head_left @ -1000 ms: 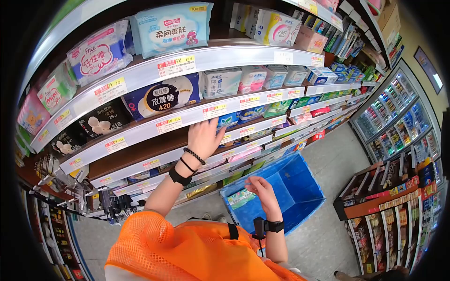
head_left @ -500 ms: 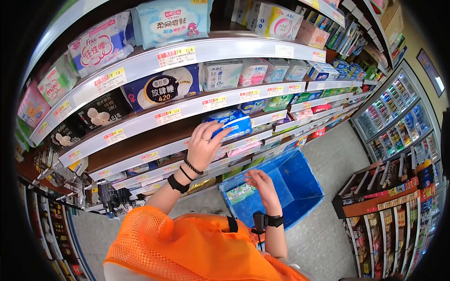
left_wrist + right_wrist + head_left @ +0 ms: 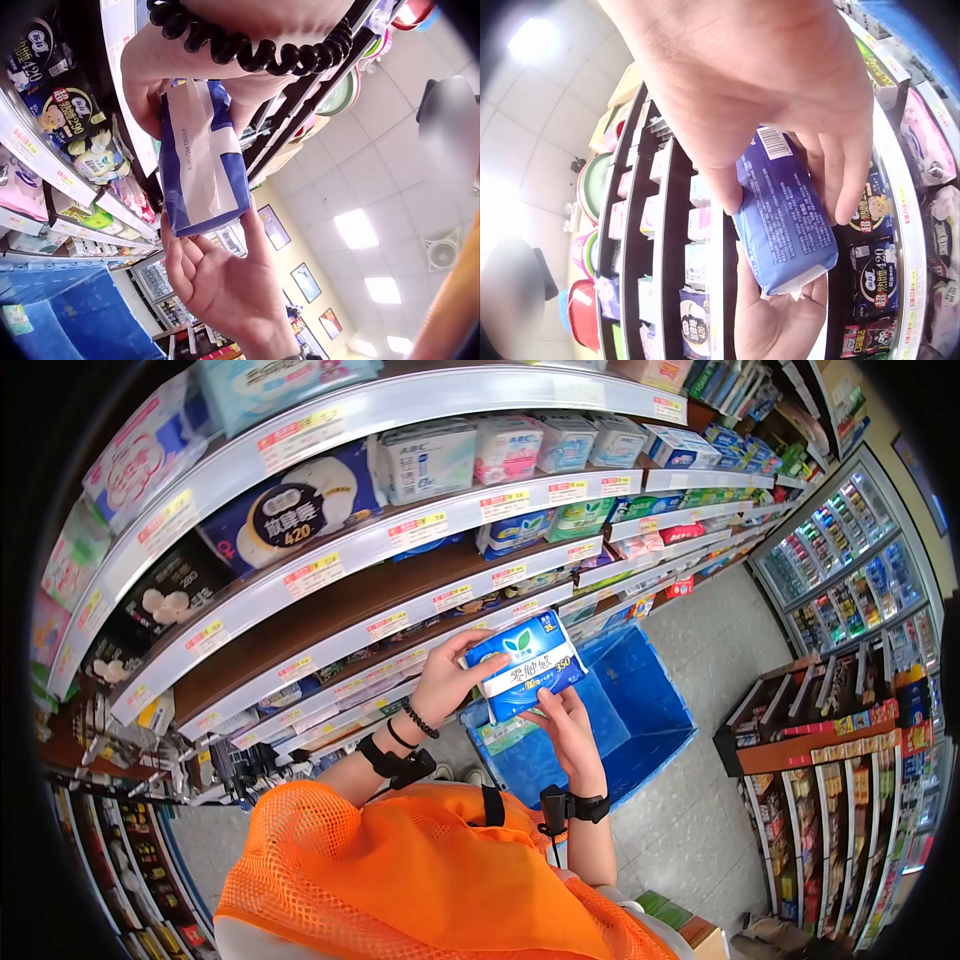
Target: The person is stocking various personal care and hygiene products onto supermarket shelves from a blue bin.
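Observation:
A blue and white pack of sanitary pads [image 3: 530, 665], marked 350, is held between both hands above the blue crate, its front turned up toward the head camera. My left hand [image 3: 455, 665] grips its left end, thumb across the front. At the lower right edge my right hand [image 3: 570, 735] pinches it with the thumb in front. The left wrist view shows the white seam on one side of the pack [image 3: 202, 157]. Printed text and a barcode cover the side of the pack [image 3: 784, 202] in the right wrist view.
Below the hands, a blue crate [image 3: 640, 725] stands on the floor with a green and white pack [image 3: 505, 734] inside. Shelves of pad packs with price tags, including a dark blue 420 pack [image 3: 290, 510], curve along the front. A snack rack [image 3: 800, 750] and drinks fridge [image 3: 840, 570] stand right.
My left hand has drawn the blue pack off the shelf and brought it down toward the body. My right hand has come up from above the crate and taken hold of it too.

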